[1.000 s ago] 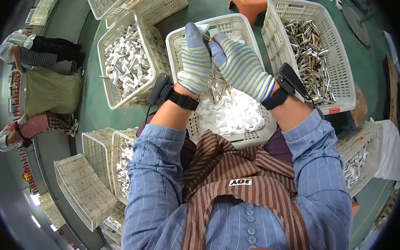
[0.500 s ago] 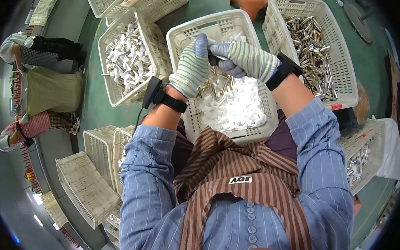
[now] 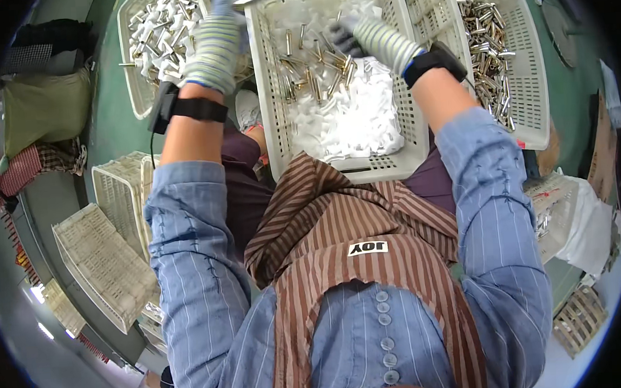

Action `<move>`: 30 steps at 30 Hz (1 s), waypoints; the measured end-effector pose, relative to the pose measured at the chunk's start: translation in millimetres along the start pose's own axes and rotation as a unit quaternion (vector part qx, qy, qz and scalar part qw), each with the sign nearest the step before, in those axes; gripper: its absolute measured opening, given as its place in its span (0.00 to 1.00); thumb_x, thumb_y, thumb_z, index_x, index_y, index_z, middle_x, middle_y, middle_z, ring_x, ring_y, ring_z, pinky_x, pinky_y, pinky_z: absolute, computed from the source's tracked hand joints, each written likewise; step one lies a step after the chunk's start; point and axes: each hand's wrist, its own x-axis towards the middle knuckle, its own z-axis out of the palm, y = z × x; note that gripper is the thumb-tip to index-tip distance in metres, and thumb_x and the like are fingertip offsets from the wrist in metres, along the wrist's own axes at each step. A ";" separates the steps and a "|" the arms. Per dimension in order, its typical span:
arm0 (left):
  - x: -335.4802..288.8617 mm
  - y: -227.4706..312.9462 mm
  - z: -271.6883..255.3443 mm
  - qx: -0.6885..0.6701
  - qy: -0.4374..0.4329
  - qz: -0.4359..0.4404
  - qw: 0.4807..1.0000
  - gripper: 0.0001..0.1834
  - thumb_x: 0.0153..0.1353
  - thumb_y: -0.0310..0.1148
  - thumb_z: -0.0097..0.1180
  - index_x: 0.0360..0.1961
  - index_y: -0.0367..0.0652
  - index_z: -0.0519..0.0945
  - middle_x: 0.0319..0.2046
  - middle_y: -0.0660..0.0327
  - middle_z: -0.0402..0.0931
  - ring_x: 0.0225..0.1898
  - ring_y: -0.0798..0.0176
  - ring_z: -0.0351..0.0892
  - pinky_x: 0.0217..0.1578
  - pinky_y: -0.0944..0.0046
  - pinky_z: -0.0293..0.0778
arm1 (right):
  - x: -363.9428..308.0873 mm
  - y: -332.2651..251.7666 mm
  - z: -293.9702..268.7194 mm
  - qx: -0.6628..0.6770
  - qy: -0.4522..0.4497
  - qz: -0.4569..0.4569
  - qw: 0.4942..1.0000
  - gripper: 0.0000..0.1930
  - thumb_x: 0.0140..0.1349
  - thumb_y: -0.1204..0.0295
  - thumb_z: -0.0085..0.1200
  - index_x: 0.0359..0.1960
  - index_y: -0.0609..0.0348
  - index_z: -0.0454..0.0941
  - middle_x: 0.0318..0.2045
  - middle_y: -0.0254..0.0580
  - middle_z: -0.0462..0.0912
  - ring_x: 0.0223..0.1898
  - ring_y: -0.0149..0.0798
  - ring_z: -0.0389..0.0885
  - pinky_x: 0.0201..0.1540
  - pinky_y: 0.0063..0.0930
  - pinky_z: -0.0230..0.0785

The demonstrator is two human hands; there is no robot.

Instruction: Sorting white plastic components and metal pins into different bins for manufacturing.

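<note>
Three in a row before me: a left basket (image 3: 135,91), a middle basket (image 3: 271,112) and a right basket (image 3: 523,77), all of pale plastic with slotted walls. The middle basket stands at my knees, its near edge just beside my striped apron (image 3: 368,215). White plastic pieces (image 3: 352,125) are heaped in its near part; loose metal pins (image 3: 317,85) lie at mixed angles farther off, some touching the heap.

Right hand (image 3: 371,40): striped glove with dark fingertips, positioned over the far part of the middle basket, near the pins. Fingers are curled inward; whether they pinch anything, I cannot tell.

Left hand (image 3: 215,48): matching glove, blurred, at the left basket's right side, well apart from the right hand. Its fingertips reach the top edge of the view. I cannot tell whether it is spread or gripping.

The left basket contains jumbled white-and-metal parts (image 3: 165,33), one end projecting past the rim. The right basket contains a pile of silver and brass-toned pins (image 3: 486,58). Each wrist carries a black band.

Surroundings: a grey shoe (image 3: 248,107) beside the middle basket's left wall; an overturned basket (image 3: 107,268) at lower left; a white bag (image 3: 586,232) at right; a green cloth (image 3: 43,113) at far left.
</note>
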 end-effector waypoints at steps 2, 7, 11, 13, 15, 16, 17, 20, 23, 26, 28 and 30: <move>-17.7 -20.3 -85.3 -0.290 0.108 -0.108 0.945 0.15 0.65 0.41 0.48 0.27 0.43 0.74 0.14 0.64 0.65 0.14 0.67 0.65 0.14 0.66 0.60 | -2.2 25.7 90.9 -0.585 0.126 -0.158 0.786 0.16 0.63 0.64 0.42 0.37 0.61 0.81 0.34 0.58 0.83 0.37 0.53 0.82 0.45 0.42 0.71; 8.4 -20.1 -133.1 -0.445 0.169 -0.069 0.877 0.35 0.68 0.58 0.34 0.55 0.33 0.64 0.44 0.44 0.74 0.40 0.48 0.76 0.34 0.55 0.77 | 30.5 130.4 54.2 -0.743 0.080 -0.138 0.650 0.20 0.62 0.71 0.45 0.57 0.47 0.74 0.52 0.49 0.77 0.49 0.53 0.78 0.53 0.45 0.69; -9.7 -10.1 -125.8 -0.497 0.159 -0.091 0.848 0.22 0.69 0.53 0.44 0.40 0.43 0.73 0.30 0.60 0.76 0.27 0.63 0.72 0.29 0.65 0.72 | 41.4 167.9 62.5 -0.800 0.038 -0.138 0.582 0.22 0.60 0.74 0.45 0.58 0.54 0.70 0.52 0.52 0.75 0.52 0.53 0.77 0.53 0.43 0.70; -23.1 15.8 -123.4 -0.492 0.160 -0.082 0.851 0.21 0.70 0.52 0.43 0.40 0.43 0.73 0.30 0.60 0.76 0.28 0.63 0.73 0.28 0.66 0.71 | 53.3 178.2 66.3 -0.792 0.042 -0.145 0.591 0.20 0.60 0.74 0.45 0.55 0.56 0.72 0.50 0.53 0.76 0.52 0.53 0.77 0.52 0.42 0.70; -16.3 27.1 -107.0 -0.483 0.156 -0.086 0.857 0.18 0.71 0.48 0.42 0.37 0.45 0.74 0.29 0.62 0.76 0.27 0.64 0.73 0.27 0.67 0.71 | 60.7 189.7 41.9 -0.756 0.046 -0.122 0.642 0.16 0.61 0.74 0.44 0.51 0.59 0.74 0.48 0.56 0.78 0.51 0.52 0.77 0.51 0.41 0.71; -9.6 23.7 -104.5 -0.485 0.154 -0.085 0.857 0.18 0.71 0.48 0.42 0.37 0.45 0.74 0.29 0.62 0.76 0.27 0.64 0.73 0.27 0.67 0.71 | 60.8 196.2 33.6 -0.757 0.049 -0.121 0.640 0.16 0.61 0.74 0.44 0.51 0.59 0.74 0.48 0.56 0.78 0.51 0.52 0.77 0.51 0.41 0.71; -2.3 19.5 -102.4 -0.494 0.125 -0.072 0.857 0.17 0.71 0.48 0.43 0.36 0.45 0.74 0.28 0.62 0.76 0.26 0.64 0.73 0.26 0.67 0.71 | 58.9 199.1 29.1 -0.760 0.084 -0.156 0.625 0.16 0.63 0.73 0.41 0.49 0.58 0.76 0.46 0.52 0.80 0.49 0.50 0.79 0.50 0.40 0.72; -8.2 20.0 -99.8 -0.509 0.117 -0.067 0.850 0.17 0.70 0.45 0.44 0.33 0.44 0.74 0.25 0.61 0.75 0.23 0.63 0.72 0.24 0.67 0.69 | 44.6 194.3 50.6 -0.807 0.068 -0.084 0.581 0.17 0.66 0.67 0.41 0.51 0.55 0.78 0.46 0.49 0.82 0.48 0.46 0.81 0.52 0.40 0.71; -12.2 28.6 -93.1 -0.495 0.061 -0.073 0.864 0.15 0.70 0.43 0.45 0.33 0.42 0.73 0.25 0.60 0.75 0.23 0.64 0.70 0.23 0.67 0.68 | 31.9 183.3 57.1 -0.796 -0.047 -0.038 0.602 0.16 0.61 0.62 0.47 0.49 0.47 0.78 0.38 0.53 0.83 0.40 0.55 0.82 0.44 0.47 0.72; -14.7 35.0 -86.9 -0.521 0.014 -0.072 0.851 0.15 0.70 0.42 0.45 0.33 0.42 0.73 0.25 0.59 0.74 0.22 0.64 0.69 0.23 0.68 0.68 | 10.0 160.0 54.2 -0.767 -0.176 0.007 0.617 0.18 0.56 0.60 0.51 0.49 0.45 0.79 0.38 0.49 0.84 0.40 0.53 0.82 0.45 0.44 0.72; -4.2 55.7 -47.2 -0.525 -0.004 -0.075 0.848 0.15 0.70 0.42 0.45 0.33 0.42 0.73 0.26 0.59 0.75 0.22 0.64 0.69 0.22 0.68 0.68 | 0.7 155.2 1.2 -0.663 -0.075 0.080 0.741 0.16 0.55 0.62 0.56 0.46 0.47 0.80 0.32 0.39 0.83 0.31 0.37 0.78 0.36 0.33 0.72; -20.7 47.2 -72.4 -0.469 -0.012 -0.104 0.877 0.15 0.70 0.42 0.45 0.34 0.42 0.74 0.27 0.59 0.75 0.22 0.65 0.70 0.21 0.69 0.67 | -13.4 103.3 71.3 -0.490 -0.089 0.026 0.867 0.12 0.55 0.61 0.57 0.40 0.47 0.81 0.28 0.34 0.80 0.20 0.27 0.73 0.19 0.25 0.65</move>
